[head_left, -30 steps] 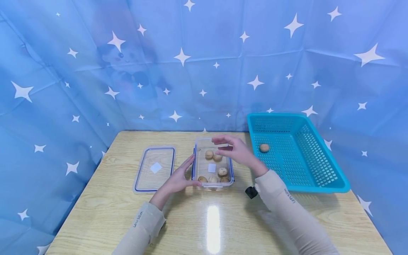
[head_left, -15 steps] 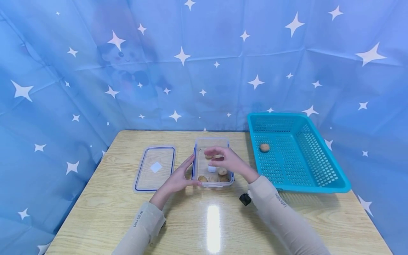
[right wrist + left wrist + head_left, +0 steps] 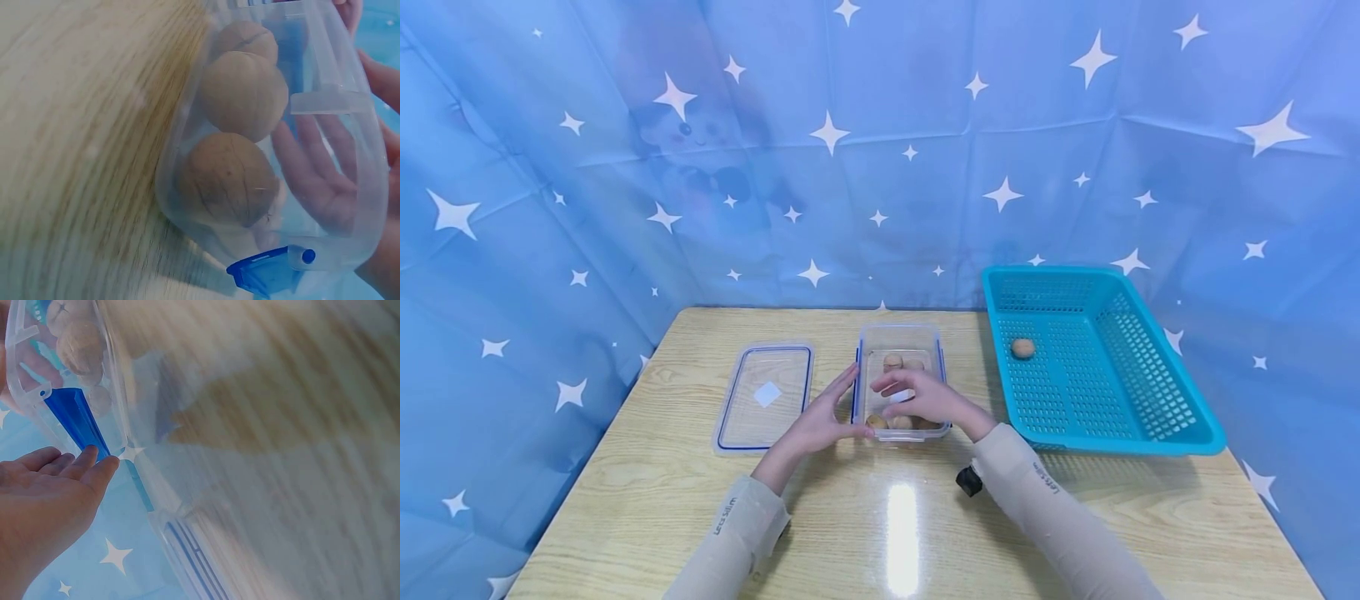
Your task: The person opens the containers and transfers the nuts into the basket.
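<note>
A clear plastic food container (image 3: 898, 332) with blue side latches holds several walnuts (image 3: 892, 362). My left hand (image 3: 822, 423) rests against its left side, fingers straight along the wall and thumb at the near left corner. In the left wrist view those fingertips touch a blue latch (image 3: 76, 419). My right hand (image 3: 928, 397) reaches down inside the container, fingers spread apart from the thumb, and covers part of the nuts. Through the clear wall, the right wrist view shows my right fingers (image 3: 312, 153) loosely extended beside large walnuts (image 3: 228, 178), with no nut between them.
The container's clear lid (image 3: 765, 417), with a blue seal and a white label, lies left of my left hand. At the right stands a turquoise perforated basket (image 3: 1075, 392) with one walnut (image 3: 1022, 348) in it. A starry blue curtain (image 3: 880, 167) hangs behind the wooden table (image 3: 820, 533).
My right hand has moved from above the container's right rim leftward, toward me and down inside it. The two far walnuts show again. My left hand has stayed in place.
</note>
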### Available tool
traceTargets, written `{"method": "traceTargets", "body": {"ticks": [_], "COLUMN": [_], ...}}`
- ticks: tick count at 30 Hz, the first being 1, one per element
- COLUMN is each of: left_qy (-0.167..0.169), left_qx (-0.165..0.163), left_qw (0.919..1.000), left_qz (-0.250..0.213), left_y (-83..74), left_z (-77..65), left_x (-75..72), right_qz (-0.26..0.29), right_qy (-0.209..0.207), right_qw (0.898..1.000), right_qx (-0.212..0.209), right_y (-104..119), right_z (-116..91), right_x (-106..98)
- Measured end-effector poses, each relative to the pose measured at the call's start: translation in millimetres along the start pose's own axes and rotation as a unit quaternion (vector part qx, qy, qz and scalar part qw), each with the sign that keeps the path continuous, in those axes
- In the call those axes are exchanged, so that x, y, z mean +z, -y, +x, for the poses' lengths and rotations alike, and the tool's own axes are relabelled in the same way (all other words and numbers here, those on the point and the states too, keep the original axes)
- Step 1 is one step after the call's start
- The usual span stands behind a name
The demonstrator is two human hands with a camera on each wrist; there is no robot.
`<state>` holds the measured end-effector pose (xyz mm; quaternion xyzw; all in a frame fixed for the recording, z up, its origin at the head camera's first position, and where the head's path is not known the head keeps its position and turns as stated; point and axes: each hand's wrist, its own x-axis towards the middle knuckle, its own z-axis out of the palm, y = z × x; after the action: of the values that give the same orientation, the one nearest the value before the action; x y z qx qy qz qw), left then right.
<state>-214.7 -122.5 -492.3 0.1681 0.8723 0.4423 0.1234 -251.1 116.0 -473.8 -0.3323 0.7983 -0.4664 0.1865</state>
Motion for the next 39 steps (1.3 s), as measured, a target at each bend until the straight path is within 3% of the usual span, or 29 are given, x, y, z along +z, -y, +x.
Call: {"method": "traceTargets", "body": {"ticks": [16, 24, 28, 39], "left_qy": [0.0, -0.001, 0.0, 0.003], "left_qx": [-0.001, 0.001, 0.003, 0.009], "left_qw": [1.0, 1.0, 1.0, 0.9999], "left_qz": [0.001, 0.005, 0.006, 0.009], "left_y": [-2.1, -1.7, -0.2, 1.9], "left_z": [0.1, -0.7, -0.1, 1.2], "left_x": [-0.2, -0.1, -0.1, 0.3], "right_qz": [0.002, -0.014, -0.041, -0.059], "right_qy": [0.078, 0.101, 0.103, 0.09], "right_qw": [0.996, 0.995, 0.994, 0.994], "right_qx": [0.037, 0.011, -0.017, 0.017], "right_y": [-6, -8, -9, -10], "right_z": [9, 13, 13, 15], "right_x": [12, 11, 11, 16]}}
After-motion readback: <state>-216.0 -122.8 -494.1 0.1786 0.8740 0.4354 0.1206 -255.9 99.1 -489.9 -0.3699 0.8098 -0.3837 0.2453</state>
